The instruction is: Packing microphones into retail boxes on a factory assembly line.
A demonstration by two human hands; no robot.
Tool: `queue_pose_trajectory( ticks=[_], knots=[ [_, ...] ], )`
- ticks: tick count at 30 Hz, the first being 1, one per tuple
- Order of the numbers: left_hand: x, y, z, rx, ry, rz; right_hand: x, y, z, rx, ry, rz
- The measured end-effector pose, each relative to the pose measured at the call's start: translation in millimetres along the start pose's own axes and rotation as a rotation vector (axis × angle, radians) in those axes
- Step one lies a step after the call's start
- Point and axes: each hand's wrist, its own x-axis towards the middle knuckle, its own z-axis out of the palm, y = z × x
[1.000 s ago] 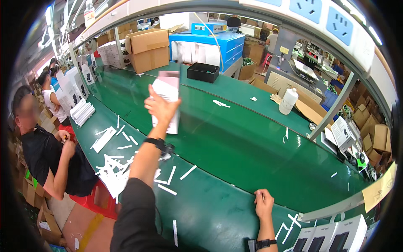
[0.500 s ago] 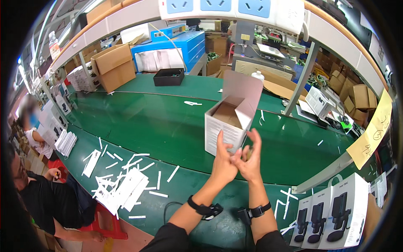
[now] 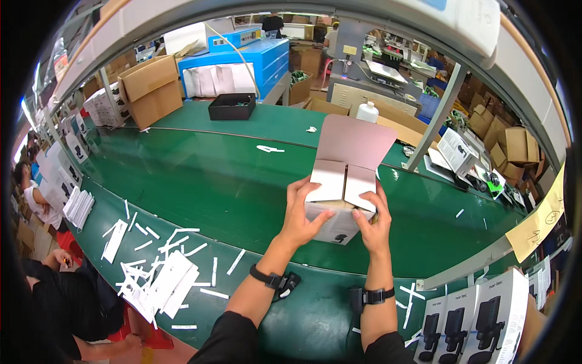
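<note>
A white carton (image 3: 334,229) stands on the green work surface ahead of me, with a small dark picture on its near side. Its large lid flap (image 3: 353,141) is raised at the far side, and the two side flaps are folded inward, a narrow gap between them. My left hand (image 3: 302,212) grips the carton's left side, fingers at the left flap and thumb along the near top edge. On the other side, my right hand (image 3: 374,223) grips the right edge, its thumb on the near top edge. What lies inside is hidden by the flaps.
White paper strips and a stack of leaflets (image 3: 173,283) lie at the left. Printed boxes with microphone pictures (image 3: 485,315) stand at the near right. Farther back are a black tray (image 3: 232,107), a brown carton (image 3: 151,91) and a white bottle (image 3: 367,111). A metal post (image 3: 438,116) rises at right.
Both hands have moved from in front of the carton onto its two sides. The carton has turned, and its side flaps are now folded in.
</note>
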Motion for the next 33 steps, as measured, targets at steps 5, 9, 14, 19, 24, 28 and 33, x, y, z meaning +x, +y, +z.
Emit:
queue_pose_trajectory(
  ticks=[5,9,14,19,24,28,33],
  knots=[
    [-10,49,-12,0.057,0.086,-0.026,5,-51,-24,-0.006,-0.089,0.056],
    [-4,40,-14,-0.137,0.003,0.037,2,-58,-35,0.120,-0.053,0.231],
    [5,57,-15,-0.446,-0.176,0.099,-4,-60,-56,0.155,-0.023,0.309],
    [7,57,-18,-0.514,-0.209,0.070,-5,-63,-56,0.259,-0.096,0.368],
    [5,52,7,-0.579,-0.020,0.194,-16,-28,-51,0.317,0.120,-0.006],
    [10,62,-7,-0.418,-0.070,0.111,-15,-38,-39,0.532,0.100,-0.097],
    [11,70,-13,-0.317,-0.267,0.176,-13,-41,-57,0.265,-0.038,-0.102]
  ],
)
